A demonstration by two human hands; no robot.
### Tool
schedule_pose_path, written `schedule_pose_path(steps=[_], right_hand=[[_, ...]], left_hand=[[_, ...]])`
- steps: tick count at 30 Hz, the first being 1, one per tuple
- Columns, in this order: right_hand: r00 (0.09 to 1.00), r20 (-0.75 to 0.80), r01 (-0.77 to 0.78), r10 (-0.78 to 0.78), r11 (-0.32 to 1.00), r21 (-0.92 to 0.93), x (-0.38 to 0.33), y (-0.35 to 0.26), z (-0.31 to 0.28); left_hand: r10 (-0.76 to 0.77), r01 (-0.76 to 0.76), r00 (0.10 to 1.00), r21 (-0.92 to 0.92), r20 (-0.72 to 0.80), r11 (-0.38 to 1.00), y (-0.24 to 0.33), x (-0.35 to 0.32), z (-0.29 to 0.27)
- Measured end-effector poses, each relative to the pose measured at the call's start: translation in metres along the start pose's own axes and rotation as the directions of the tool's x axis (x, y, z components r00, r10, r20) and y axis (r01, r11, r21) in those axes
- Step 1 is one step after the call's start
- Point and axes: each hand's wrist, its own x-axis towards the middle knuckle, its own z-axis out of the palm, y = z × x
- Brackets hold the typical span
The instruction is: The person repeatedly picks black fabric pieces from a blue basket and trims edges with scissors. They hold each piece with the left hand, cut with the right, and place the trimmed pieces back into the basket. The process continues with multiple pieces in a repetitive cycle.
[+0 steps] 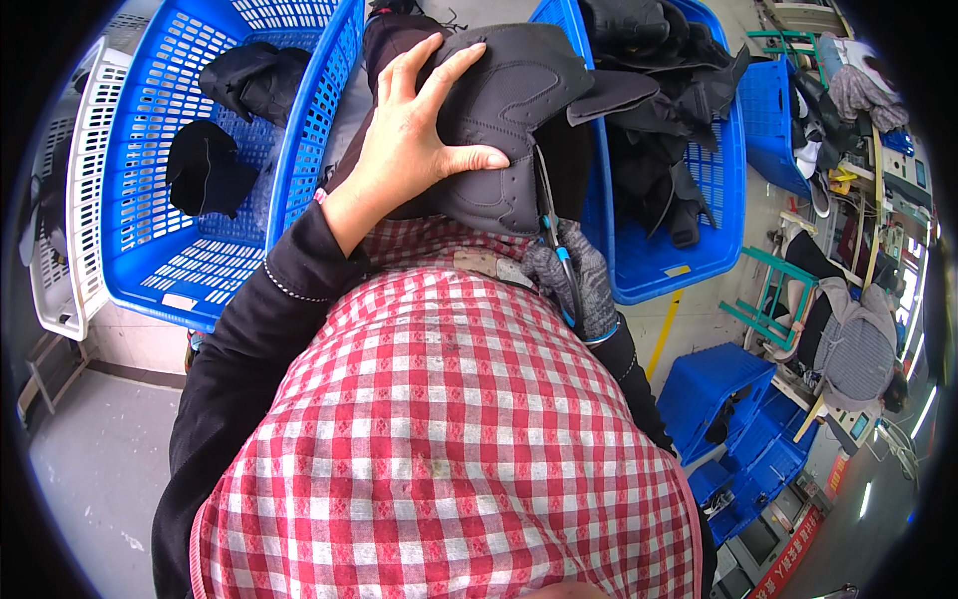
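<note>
My left hand [409,140] is bare and lies flat on a dark grey padded fabric piece [509,110] draped over my lap, fingers spread across its top. My right hand [579,280] wears a grey knit glove and grips small thread snips [555,235] with a blue handle, the blades pointing up against the lower edge of the fabric piece. A red and white checked apron [449,439] covers my front and hides my lap.
A blue plastic crate [299,150] on my left holds two dark fabric pieces [205,165]. Another blue crate [699,250] on my right is piled with dark pieces. A white crate [80,200] stands far left. Stacked blue crates [718,389] and another seated person [853,349] are at the right.
</note>
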Motion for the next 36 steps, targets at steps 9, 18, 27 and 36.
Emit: schedule_pose_path(steps=[9,18,27,36], right_hand=[[0.999,-0.028,-0.027,0.026,0.998,-0.052,0.003,-0.010,0.003],[0.980,-0.074,0.156,-0.183,0.948,-0.279,0.011,-0.007,0.005],[0.960,-0.019,0.237,-0.280,0.845,-0.479,0.015,-0.005,0.004],[0.976,-0.004,0.199,-0.219,0.898,-0.393,0.014,0.000,0.002]], left_hand=[[-0.008,0.008,1.000,0.029,0.005,1.000,0.004,-0.002,0.002],[-0.020,0.020,1.000,0.013,0.007,1.000,0.003,-0.003,0.002],[-0.037,0.037,0.999,-0.015,0.003,0.999,0.000,-0.003,0.000],[-0.025,0.025,1.000,-0.016,-0.001,1.000,0.000,-0.003,0.001]])
